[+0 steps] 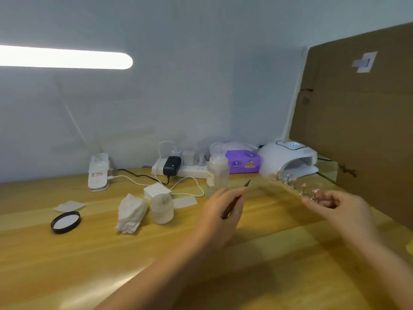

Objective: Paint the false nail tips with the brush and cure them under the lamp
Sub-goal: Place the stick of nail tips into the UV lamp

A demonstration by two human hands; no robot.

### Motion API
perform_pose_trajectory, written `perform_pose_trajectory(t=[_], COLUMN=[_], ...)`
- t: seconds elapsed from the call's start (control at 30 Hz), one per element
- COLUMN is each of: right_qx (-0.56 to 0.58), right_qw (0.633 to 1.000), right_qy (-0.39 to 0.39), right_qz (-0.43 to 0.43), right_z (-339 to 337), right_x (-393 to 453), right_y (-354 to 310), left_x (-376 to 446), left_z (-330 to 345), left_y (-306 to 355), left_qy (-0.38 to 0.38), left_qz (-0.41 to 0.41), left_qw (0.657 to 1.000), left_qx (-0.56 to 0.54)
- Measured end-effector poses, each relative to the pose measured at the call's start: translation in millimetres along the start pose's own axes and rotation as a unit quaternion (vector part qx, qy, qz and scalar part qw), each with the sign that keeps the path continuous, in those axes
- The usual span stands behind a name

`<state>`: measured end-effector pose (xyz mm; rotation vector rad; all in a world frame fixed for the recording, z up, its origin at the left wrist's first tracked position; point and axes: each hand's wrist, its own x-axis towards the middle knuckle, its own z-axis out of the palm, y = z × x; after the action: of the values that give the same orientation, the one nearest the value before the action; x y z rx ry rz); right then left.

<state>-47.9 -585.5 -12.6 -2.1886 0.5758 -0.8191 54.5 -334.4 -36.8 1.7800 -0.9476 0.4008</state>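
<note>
Wooden surface (67, 253) fills lower frame; curing lamp (288, 159) right of centre. Right hand (335, 205) pinches blurred strip holding nail tips (292, 183) near lamp mouth. Left hand (220, 209) grips brush (235, 201). Risk: tilted strip smears wet polish; brush tip near bottle (216, 173).

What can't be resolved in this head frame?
- Clear strip carrying the nail tips: motion-blurred, its edges are lost.
- Right hand grip on the strip: blurred.
- Brush bristles in the left hand: too small to show any paint.
- Curing lamp display: digits unreadable.
- Desk lamp bar: cut by the left edge.
</note>
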Motion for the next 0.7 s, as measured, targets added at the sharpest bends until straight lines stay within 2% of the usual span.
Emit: perform_pose_trajectory(t=[0.07, 0.23, 0.33, 0.5, 0.7], right_qx=[-0.040, -0.106, -0.134, -0.129, -0.098], right_qw=[0.999, 0.993, 0.987, 0.980, 0.983], right_qy=[0.010, 0.020, 0.046, 0.077, 0.062], right_qz=[0.008, 0.042, 0.077, 0.133, 0.141], right_z=[-3, -5, -2, 13, 37], right_x=[10, 37, 61, 95, 125], right_y=[15, 40, 54, 70, 79], left_x=[14, 18, 14, 15, 14], left_z=[12, 30, 34, 36, 38], left_y=[0, -12, -17, -17, -16], left_qy=[-0.027, -0.100, -0.124, -0.137, -0.129], left_qz=[0.016, -0.030, 0.002, 0.015, 0.027], left_qw=[0.999, 0.991, 0.983, 0.975, 0.973], left_qx=[0.023, 0.086, 0.134, 0.177, 0.188])
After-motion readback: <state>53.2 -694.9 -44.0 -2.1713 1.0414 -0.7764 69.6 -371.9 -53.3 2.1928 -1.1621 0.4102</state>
